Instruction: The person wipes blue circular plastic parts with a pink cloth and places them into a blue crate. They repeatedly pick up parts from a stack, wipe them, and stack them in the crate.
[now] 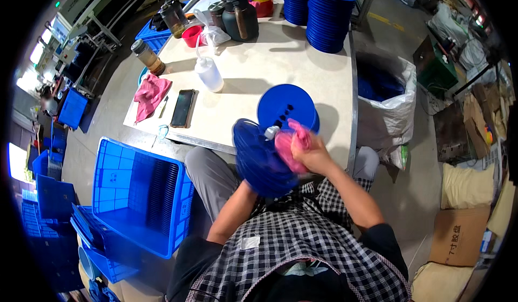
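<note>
A round blue disc (264, 164), tilted and smeared by motion, is held up over my lap at the table's front edge. My left hand (247, 189) supports it from the near side, with its fingers hidden behind the disc. My right hand (314, 155) is closed round a bunched pink cloth (291, 146), which lies against the disc's right side. Between disc and cloth shows a small pale grey piece (271, 132) that I cannot make out. Just beyond, on the table, lie more blue discs (283, 99), the top one bearing several dark marks.
On the table (245, 107) stand a squeeze bottle (209, 75), a phone (183, 109), another pink cloth (151, 96), a dark jug (239, 18) and tall stacks of blue discs (330, 18). A blue crate (137, 232) with discs is at my left, a white sack (386, 118) at the right.
</note>
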Demonstrator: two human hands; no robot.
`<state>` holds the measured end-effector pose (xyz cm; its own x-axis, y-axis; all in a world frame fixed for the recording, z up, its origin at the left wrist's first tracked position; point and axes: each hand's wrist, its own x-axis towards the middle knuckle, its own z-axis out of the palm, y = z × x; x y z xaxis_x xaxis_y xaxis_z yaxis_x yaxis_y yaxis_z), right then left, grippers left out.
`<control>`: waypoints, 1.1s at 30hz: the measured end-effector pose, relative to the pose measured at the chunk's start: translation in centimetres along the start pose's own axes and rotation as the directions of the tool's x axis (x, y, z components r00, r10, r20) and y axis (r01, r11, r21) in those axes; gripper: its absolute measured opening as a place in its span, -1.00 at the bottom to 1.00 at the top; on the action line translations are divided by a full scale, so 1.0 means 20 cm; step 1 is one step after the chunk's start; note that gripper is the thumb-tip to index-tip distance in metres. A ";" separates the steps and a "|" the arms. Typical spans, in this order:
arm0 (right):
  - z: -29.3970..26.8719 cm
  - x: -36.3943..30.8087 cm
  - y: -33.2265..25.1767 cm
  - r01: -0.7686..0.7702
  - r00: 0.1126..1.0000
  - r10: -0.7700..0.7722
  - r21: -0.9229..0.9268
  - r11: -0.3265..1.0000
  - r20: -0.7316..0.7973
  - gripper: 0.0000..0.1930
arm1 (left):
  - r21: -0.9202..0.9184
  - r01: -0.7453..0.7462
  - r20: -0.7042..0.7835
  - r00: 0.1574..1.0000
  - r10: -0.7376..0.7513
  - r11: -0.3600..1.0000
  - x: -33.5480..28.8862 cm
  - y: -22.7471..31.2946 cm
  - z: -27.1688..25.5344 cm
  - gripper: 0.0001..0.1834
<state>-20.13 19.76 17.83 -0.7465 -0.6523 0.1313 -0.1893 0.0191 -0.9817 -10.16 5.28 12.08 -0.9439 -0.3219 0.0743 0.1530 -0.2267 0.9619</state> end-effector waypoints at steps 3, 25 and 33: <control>0.13 -0.17 -0.09 0.144 0.958 -0.176 0.152 0.978 0.225 -0.59 | 0.033 0.011 0.010 1.000 -0.012 0.999 -0.05 0.00 -0.03 -0.52; -0.17 0.07 0.33 0.269 0.946 -0.315 -0.348 0.898 -0.082 -0.54 | 0.050 0.060 0.020 0.998 -0.061 0.997 -0.07 -0.01 0.02 -0.45; -0.17 0.04 0.53 0.242 0.938 -0.338 -0.556 0.795 -0.076 -0.47 | 0.028 0.068 0.034 0.997 -0.069 0.997 -0.03 0.00 0.02 -0.42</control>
<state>-24.95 21.97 8.05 -0.6845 -0.5608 0.4657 -0.6859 0.2791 -0.6720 -9.66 5.86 12.04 -0.9615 -0.2742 0.0167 0.0802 -0.2219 0.9718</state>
